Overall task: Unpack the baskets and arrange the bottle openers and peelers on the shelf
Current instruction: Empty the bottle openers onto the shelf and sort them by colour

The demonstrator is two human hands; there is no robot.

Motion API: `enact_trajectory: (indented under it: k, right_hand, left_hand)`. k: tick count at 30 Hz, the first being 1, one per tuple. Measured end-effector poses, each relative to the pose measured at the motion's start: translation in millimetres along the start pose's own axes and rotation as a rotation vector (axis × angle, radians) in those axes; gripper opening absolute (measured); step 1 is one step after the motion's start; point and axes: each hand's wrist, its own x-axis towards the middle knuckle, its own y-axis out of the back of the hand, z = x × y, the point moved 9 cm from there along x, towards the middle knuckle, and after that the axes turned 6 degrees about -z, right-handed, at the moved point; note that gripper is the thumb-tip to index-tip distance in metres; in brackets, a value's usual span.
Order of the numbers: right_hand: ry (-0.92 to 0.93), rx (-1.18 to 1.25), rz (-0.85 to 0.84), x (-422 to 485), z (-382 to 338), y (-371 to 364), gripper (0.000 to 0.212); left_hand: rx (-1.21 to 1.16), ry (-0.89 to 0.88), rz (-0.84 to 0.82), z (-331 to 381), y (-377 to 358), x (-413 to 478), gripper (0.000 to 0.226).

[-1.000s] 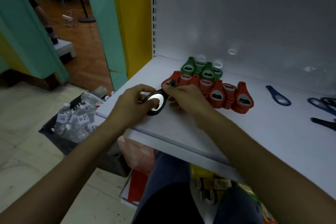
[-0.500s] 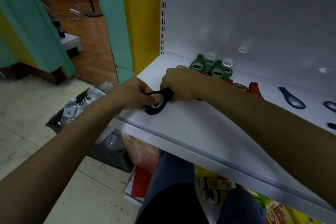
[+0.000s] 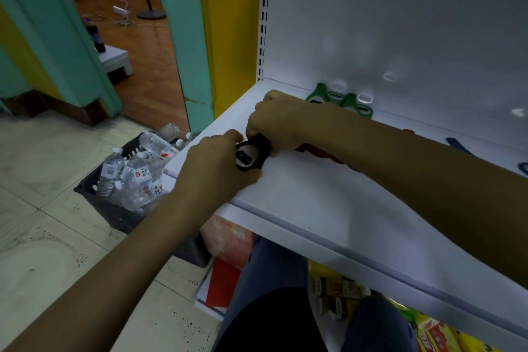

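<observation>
head view: gripping one black bottle opener (image 3: 251, 156) with left hand (image 3: 217, 163) and right hand (image 3: 274, 123) together near shelf (image 3: 314, 203) front-left corner, mid-placement; next, probably laying flat beside red openers (image 3: 317, 153), then releasing.

- shelf (image 3: 328, 208): smooth white board, looks like painted metal, faint sheen
- back panel (image 3: 400, 23): same white finish, glossy enough to mirror pale rings
- black opener (image 3: 260, 143): matt black plastic
- green openers (image 3: 321, 91), far on the shelf: smooth green plastic
- water bottles (image 3: 134, 177), left: clear shiny plastic with paper labels
- crate (image 3: 120, 217) holding them: dull black plastic
- near floor (image 3: 43, 237): pale tiles, speckled and a little rough-looking
- far floor (image 3: 148, 66): brown wood, polished
- trousers (image 3: 274, 266): blue cloth, matt
</observation>
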Motion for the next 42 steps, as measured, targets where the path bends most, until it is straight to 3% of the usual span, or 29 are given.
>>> enact_trajectory:
  k: [10, 16, 22, 31, 37, 42]
  right_hand:
    - [-0.012, 0.15, -0.005, 1, 1, -5, 0.012]
    - [-0.014, 0.118, 0.044, 0, -3, -3, 0.016]
    - [-0.153, 0.103, 0.09, -23, 22, 5, 0.038]
    - [-0.445, 0.238, 0.258, -155, 51, -22, 0.04]
    - [-0.947, 0.414, 0.131, -296, 71, -114, 0.061]
    - [-1.386, 0.503, 0.157, -418, 58, -182, 0.055]
  left_hand:
    - [-0.019, -0.027, 0.037, 1, -6, 2, 0.052]
    - [0.033, 0.005, -0.022, -2, -10, 8, 0.055]
    - [-0.018, 0.022, -0.105, 0, -11, 1, 0.101]
    - [0.183, -0.549, 0.043, 136, -15, -13, 0.101]
    - [0.142, -0.865, -0.121, 259, -90, -32, 0.09]
    - [0.056, -1.083, -0.256, 353, -144, -65, 0.084]
